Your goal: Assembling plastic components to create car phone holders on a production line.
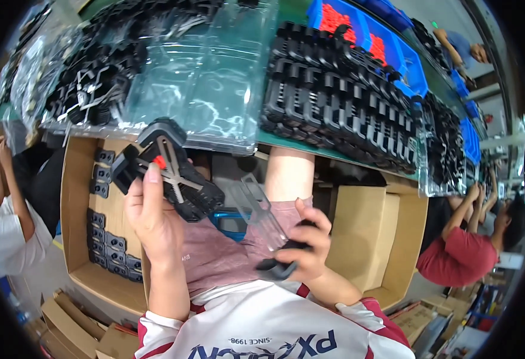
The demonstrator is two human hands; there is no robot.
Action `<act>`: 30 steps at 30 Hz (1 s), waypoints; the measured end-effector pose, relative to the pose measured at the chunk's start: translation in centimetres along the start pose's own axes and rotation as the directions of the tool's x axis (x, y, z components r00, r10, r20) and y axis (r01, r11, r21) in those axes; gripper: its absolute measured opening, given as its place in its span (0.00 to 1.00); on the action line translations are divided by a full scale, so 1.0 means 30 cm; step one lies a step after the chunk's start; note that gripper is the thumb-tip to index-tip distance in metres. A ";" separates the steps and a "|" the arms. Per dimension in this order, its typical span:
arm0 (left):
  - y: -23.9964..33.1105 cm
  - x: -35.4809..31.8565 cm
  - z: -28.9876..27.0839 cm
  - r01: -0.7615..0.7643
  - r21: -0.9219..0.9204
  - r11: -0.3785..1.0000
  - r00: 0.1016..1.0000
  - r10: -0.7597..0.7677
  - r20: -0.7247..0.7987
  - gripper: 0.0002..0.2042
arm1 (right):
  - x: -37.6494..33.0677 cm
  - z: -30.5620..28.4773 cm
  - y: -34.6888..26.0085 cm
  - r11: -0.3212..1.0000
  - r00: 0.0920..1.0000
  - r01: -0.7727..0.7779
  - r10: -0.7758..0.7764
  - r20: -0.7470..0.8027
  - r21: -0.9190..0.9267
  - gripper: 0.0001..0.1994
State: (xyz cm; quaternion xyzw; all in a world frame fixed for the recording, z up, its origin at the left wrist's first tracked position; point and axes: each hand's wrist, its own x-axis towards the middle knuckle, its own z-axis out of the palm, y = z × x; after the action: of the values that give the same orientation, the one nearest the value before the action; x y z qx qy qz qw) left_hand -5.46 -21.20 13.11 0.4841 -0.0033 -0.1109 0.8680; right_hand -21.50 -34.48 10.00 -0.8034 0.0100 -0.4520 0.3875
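Observation:
My left hand (155, 218) is closed around a black plastic bracket (193, 194), its thumb pressed beside a small red piece. Pale metal arms form an X across the bracket's face. To the right, my right hand (311, 248) is curled around a black part whose hooked end (277, 269) sticks out below the fingers. From that hand a slotted grey metal-looking strip (256, 209) reaches up to the left, smeared by motion. Whether strip and black part are joined, I cannot tell. Both hands are over my lap, apart from each other.
Ahead, the green bench carries a clear plastic tray (196, 90), stacked rows of black brackets (340, 102) and blue bins (409, 60) with red pieces (334, 23). Cardboard boxes stand at my left (104, 284) and right (358, 233); the left holds black parts (116, 254). Other people sit on both sides.

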 end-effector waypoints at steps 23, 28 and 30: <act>-0.046 0.044 -0.276 -0.046 0.293 0.955 0.990 0.083 -0.115 0.14 | -0.129 -0.083 0.282 0.160 0.034 -0.007 0.987 -0.160 0.987 0.13; -0.042 0.046 -0.272 -0.037 0.280 0.959 0.990 0.073 -0.119 0.13 | -0.095 -0.056 0.292 0.188 -0.018 -0.062 0.982 -0.190 0.980 0.15; -0.050 0.044 -0.285 -0.078 0.311 0.947 0.979 0.131 -0.154 0.15 | -0.070 -0.039 0.294 0.192 -0.057 -0.056 0.979 -0.195 0.980 0.16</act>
State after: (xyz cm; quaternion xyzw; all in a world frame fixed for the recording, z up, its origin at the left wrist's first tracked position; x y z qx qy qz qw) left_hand -3.48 -15.04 7.18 0.6185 0.0292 -0.0206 0.7850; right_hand -20.65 -40.59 3.28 -0.0206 0.4110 -0.5058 0.7581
